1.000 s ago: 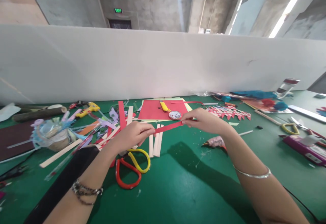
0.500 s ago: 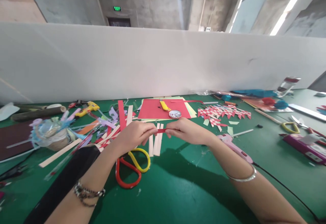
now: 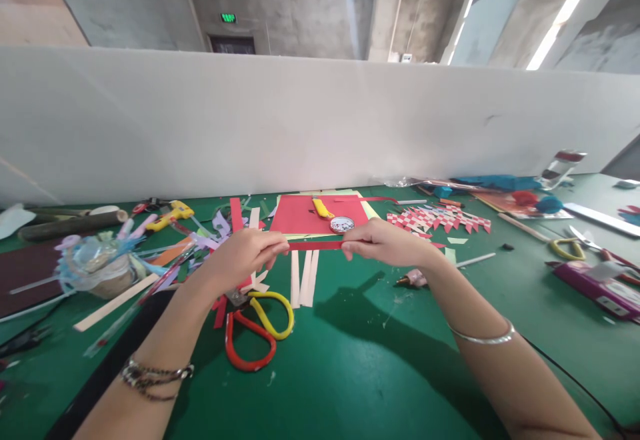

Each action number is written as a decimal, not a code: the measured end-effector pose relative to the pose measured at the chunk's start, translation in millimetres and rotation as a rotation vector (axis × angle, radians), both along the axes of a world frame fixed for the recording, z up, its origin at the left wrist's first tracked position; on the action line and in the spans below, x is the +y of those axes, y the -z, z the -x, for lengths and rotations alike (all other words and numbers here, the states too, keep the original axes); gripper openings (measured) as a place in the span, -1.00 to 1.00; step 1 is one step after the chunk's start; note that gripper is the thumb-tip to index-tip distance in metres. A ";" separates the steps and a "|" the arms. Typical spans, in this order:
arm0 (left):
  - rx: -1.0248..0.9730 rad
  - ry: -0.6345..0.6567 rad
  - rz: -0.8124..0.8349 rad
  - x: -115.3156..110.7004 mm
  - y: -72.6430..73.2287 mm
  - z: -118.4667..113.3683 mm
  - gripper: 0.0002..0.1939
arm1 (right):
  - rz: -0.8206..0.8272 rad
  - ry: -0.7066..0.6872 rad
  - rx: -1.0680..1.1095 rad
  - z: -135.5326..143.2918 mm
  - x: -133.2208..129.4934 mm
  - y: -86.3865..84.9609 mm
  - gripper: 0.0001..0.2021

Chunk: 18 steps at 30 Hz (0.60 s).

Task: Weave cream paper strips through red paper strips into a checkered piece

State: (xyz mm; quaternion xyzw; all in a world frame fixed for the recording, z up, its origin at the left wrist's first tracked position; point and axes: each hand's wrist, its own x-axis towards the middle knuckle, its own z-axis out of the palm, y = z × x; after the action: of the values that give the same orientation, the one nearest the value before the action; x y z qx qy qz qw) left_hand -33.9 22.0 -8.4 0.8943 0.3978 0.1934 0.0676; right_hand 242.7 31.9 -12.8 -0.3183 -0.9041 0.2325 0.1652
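Note:
A narrow red paper strip point(image 3: 316, 246) stretches level between my hands above the green table point(image 3: 340, 373). My left hand point(image 3: 253, 253) pinches its left end, and my right hand point(image 3: 377, 243) pinches the right end. Under the strip lie pale strips point(image 3: 303, 280). Scissors with one red and one yellow handle point(image 3: 250, 365) rest below my left hand. Behind the strip, a yellow-handled tool point(image 3: 323, 209) and a round patterned disc point(image 3: 342, 225) sit on red paper sheets point(image 3: 295, 213). My right forearm partly covers a pink glue gun point(image 3: 416, 279).
Woven red-and-white paper pieces point(image 3: 440, 217) lie at right, beyond them a purple power strip point(image 3: 597, 288). Paper scraps, a yellow glue gun point(image 3: 173, 215) and a ribbon-filled pot point(image 3: 113, 280) crowd the left. A white partition point(image 3: 320, 127) stands behind.
My hands have moved apart, left hand leftward and right hand rightward, and a longer stretch of the red strip shows between them. My right forearm now covers more of the pink glue gun.

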 end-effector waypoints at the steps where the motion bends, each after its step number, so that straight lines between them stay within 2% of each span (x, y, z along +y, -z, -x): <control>1: -0.012 0.005 0.002 0.2 -0.8 1.8 -0.58 | -0.004 0.004 0.000 -1.5 -0.5 -1.3 -0.69; 9: -0.075 -0.076 0.025 2.7 -5.7 16.5 -0.58 | 0.045 0.054 0.018 -9.9 -0.4 -6.3 -0.69; 14: -0.059 -0.125 -0.008 4.6 -6.0 25.3 -0.57 | 0.185 0.065 0.080 -10.4 2.0 -1.9 -0.66; 18: -0.105 -0.167 -0.060 5.6 -7.6 38.9 -0.57 | 0.236 0.046 0.136 -14.7 3.4 0.0 -0.64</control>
State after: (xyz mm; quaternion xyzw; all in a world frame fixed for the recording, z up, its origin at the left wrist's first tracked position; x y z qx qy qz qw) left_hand -72.8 27.7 -0.8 0.8482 0.4610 0.2570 0.0451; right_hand 257.4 35.3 -12.8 -0.3397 -0.8496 0.3544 0.1928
